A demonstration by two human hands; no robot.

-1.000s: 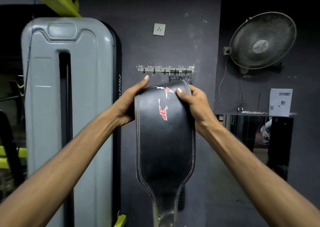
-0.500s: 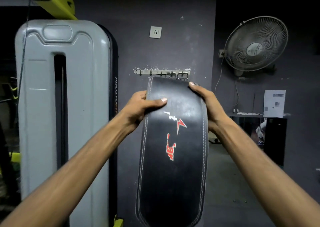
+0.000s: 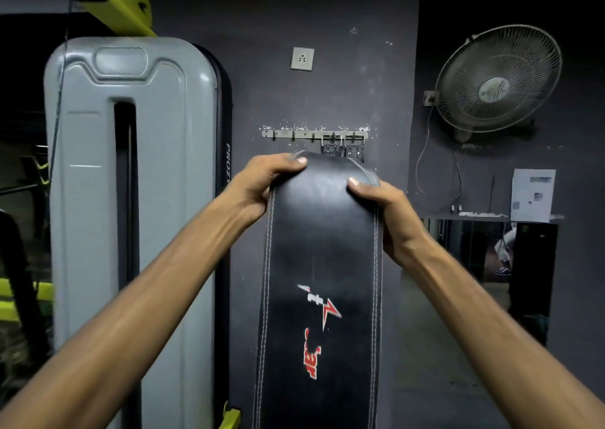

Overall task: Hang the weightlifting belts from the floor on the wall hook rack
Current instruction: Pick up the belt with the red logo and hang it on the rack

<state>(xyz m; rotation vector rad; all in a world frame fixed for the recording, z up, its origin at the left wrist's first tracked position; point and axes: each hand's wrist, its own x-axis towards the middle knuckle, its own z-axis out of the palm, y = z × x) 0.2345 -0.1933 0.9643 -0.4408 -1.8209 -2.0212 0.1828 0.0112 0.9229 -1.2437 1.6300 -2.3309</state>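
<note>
Black belt (image 3: 322, 265) at frame centre, upright, top just below hook rack (image 3: 294, 134). Grip: left hand (image 3: 262, 183) and right hand (image 3: 386, 212) each clamped on upper edges. Buckle end not visible. Advise: aim for bare left hooks; right hooks carry hanging buckles (image 3: 342, 147).

The belt (image 3: 322, 265) is hanging upright between the left hand (image 3: 262, 179) and the right hand (image 3: 383, 206), each gripping one side of its top, just below the hook rack (image 3: 294, 134) on the far wall. A socket (image 3: 302, 58) is sitting above the rack, a machine shroud (image 3: 131, 183) is standing to the left, and a fan (image 3: 497, 78) is hanging to the right.
</note>
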